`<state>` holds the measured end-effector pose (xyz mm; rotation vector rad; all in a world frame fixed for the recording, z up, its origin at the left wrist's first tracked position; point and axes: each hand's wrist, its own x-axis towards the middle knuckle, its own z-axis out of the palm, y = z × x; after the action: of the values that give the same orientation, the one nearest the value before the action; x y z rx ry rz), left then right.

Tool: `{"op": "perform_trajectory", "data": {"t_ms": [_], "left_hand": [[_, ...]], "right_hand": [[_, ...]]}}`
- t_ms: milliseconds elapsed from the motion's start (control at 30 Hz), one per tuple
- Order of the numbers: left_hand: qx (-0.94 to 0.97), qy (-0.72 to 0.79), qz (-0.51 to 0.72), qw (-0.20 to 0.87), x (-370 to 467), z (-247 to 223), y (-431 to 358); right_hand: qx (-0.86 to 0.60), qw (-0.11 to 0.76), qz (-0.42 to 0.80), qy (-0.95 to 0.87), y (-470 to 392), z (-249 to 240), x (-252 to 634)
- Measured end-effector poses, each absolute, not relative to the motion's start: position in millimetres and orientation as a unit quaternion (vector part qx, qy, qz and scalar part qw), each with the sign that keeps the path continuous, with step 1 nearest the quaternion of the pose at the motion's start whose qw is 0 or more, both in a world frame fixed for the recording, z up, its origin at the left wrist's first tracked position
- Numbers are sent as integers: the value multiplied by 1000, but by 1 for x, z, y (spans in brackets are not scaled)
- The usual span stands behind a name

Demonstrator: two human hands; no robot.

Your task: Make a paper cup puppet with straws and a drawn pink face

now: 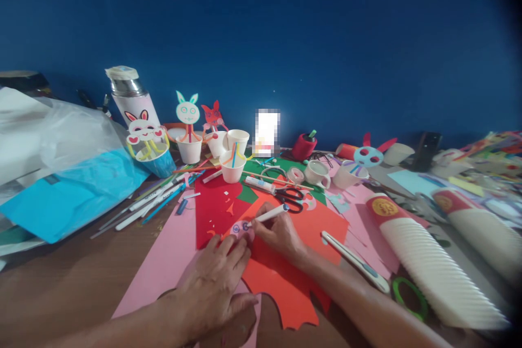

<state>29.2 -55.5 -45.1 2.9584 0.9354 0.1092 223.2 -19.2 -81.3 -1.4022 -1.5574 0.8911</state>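
Note:
My right hand (277,231) is closed around a white marker (271,213), whose tip meets a small pale pink paper piece (240,230). Two dark round eye shapes are drawn on that piece. My left hand (220,277) lies palm down with its fingers apart, fingertips on the lower edge of the same piece. Beneath are an orange sheet (314,234), a red sheet (212,212) and a pink sheet (155,277). Black-handled scissors (291,198) lie just beyond my right hand.
Paper cups with animal faces, among them a white rabbit (187,112), line the back. A utility knife (354,261), green tape roll (409,298) and stacked cups (432,266) lie right. Several pens (150,201) and a blue packet (77,190) lie left.

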Motion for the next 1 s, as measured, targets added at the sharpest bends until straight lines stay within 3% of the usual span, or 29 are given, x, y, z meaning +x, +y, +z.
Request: {"op": "perform_trajectory", "data": {"t_ms": [1000], "left_hand": [[953, 301, 25, 29, 30, -44, -55]], "right_hand": [[-549, 436, 380, -603, -20, -78, 223]]}}
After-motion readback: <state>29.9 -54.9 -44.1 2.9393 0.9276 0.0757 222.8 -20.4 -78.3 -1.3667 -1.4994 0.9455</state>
